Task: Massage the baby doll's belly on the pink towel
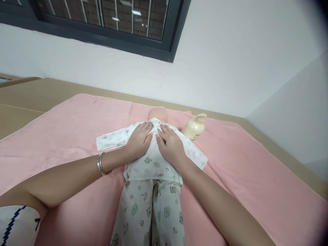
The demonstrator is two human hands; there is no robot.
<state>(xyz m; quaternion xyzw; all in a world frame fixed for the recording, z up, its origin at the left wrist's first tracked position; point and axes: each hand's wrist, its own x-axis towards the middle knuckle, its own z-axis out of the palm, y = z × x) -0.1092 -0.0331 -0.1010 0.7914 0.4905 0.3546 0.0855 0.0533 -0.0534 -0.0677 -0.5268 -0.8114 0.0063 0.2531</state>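
Note:
A baby doll (158, 114) lies on the pink sheet, the top of its head toward the wall. It wears a white long-sleeved top (151, 168) with small printed figures and matching trousers (166, 208). My left hand (140, 140) rests flat on the left side of the doll's chest, fingers stretched toward its neck. On the right side of the chest lies my right hand (171, 145), also flat with fingers extended. Both palms press on the cloth, and the thumbs almost meet in the middle. The doll's hands do not show.
A cream pump bottle (193, 127) leans beside the doll's right-hand sleeve. The pink sheet (77, 133) covers a tan padded surface (58, 89) that meets a white wall (210, 68). Above is a dark-framed window (107, 37) with bars.

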